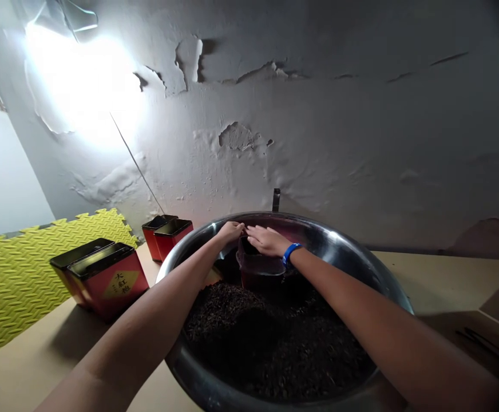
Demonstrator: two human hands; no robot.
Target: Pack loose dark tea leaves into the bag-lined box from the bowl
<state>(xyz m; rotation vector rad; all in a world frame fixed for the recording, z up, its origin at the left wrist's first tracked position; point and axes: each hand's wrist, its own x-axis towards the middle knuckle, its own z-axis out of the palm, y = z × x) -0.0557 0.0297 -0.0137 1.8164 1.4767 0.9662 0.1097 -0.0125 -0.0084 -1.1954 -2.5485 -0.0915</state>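
Observation:
A big steel bowl (352, 257) holds a heap of dark loose tea leaves (275, 337). A dark red tin (258, 272) stands in the leaves at the far side of the bowl. My left hand (230, 231) curls over the tin's far left rim, fingers closed on it. My right hand (266, 239), with a blue wristband (291, 252), lies flat across the tin's open top, fingers stretched out and pressing down. What is inside the tin is hidden by my hands.
Two red tins with black rims (103, 274) stand at the left on the beige table (39, 355), two more (167, 233) behind them by the wall. Yellow foam mat (26, 269) lies far left. Peeling white wall behind, bright lamp glare upper left.

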